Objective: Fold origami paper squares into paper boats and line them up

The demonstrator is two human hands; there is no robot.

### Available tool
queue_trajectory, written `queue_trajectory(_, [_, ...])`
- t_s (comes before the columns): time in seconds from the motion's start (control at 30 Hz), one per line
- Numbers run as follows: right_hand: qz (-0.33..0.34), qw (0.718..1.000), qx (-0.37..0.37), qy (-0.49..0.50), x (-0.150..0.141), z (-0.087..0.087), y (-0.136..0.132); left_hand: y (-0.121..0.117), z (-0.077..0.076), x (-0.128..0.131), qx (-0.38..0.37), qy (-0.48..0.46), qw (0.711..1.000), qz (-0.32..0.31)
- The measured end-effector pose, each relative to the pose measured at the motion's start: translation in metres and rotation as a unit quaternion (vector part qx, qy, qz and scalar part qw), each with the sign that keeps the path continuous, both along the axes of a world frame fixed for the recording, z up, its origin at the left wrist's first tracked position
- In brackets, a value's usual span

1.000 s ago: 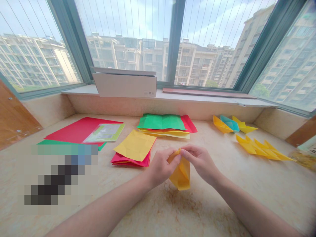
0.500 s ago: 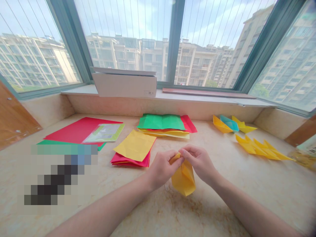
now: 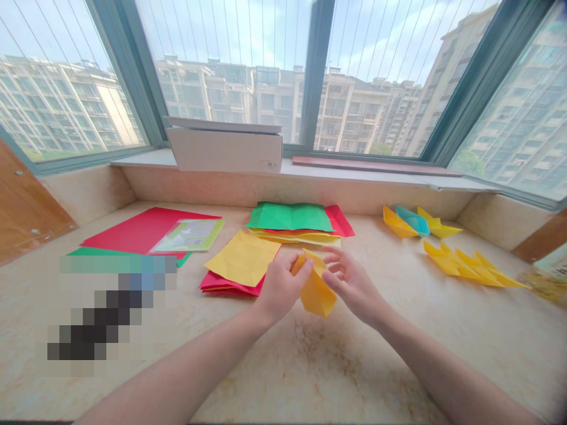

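Observation:
A folded piece of yellow-orange paper point(image 3: 318, 294) hangs in front of me, above the counter. My left hand point(image 3: 282, 282) pinches its upper left edge between thumb and fingers. On the paper's right side is my right hand point(image 3: 353, 284), fingers spread and slightly curled; its thumb lies close to the sheet, and whether it touches I cannot tell. Just left of my left hand is a pile of yellow and red paper squares point(image 3: 243, 257). Behind both hands lie creased green paper point(image 3: 290, 216) and several yellow and red sheets.
Folded paper boats, orange point(image 3: 398, 223), blue point(image 3: 413, 221) and yellow point(image 3: 465, 262), sit at the right. Red sheets point(image 3: 146, 229) and a clear packet point(image 3: 188, 235) lie left, near a pixelated patch point(image 3: 108, 316). A white box point(image 3: 225, 149) stands on the window sill.
My right hand has released its pinch on the paper's top and its fingers have spread. The paper, still in my left hand, has shifted up and left and tilted.

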State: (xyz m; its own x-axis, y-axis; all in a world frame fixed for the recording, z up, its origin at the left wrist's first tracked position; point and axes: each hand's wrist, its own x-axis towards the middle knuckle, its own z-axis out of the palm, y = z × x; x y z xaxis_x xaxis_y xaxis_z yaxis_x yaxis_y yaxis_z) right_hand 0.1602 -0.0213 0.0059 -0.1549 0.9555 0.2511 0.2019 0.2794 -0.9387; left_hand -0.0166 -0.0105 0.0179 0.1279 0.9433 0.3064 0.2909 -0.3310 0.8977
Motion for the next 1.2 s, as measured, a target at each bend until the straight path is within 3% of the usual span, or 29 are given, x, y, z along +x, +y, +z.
queue_trajectory(0.1, [0.030,0.999,-0.014,-0.041,-0.004,0.000,-0.003,0.006,0.000,-0.003,-0.028,-0.046,0.997,0.056])
queue_trajectory(0.27, [0.011,0.999,-0.009,-0.048,-0.003,-0.001,0.000,0.008,0.004,-0.002,-0.081,-0.132,0.986,0.068])
queue_trajectory(0.43, [-0.030,0.999,0.025,-0.037,0.006,-0.004,0.007,0.006,0.007,-0.001,-0.127,-0.169,0.977,0.026])
queue_trajectory(0.63, [-0.070,0.992,0.075,-0.072,0.010,0.000,0.009,0.006,0.005,-0.004,-0.143,-0.137,0.980,-0.025])
queue_trajectory(0.83, [-0.098,0.991,0.064,-0.068,0.016,0.004,0.011,0.005,0.003,-0.003,-0.163,-0.125,0.974,-0.096])
queue_trajectory(0.97, [-0.067,0.997,0.040,-0.028,0.017,-0.001,0.013,0.006,0.000,-0.002,-0.160,-0.102,0.972,-0.138])
queue_trajectory(1.2, [-0.050,0.996,-0.022,0.070,0.017,0.007,0.014,0.008,-0.001,-0.002,-0.116,-0.118,0.977,-0.132])
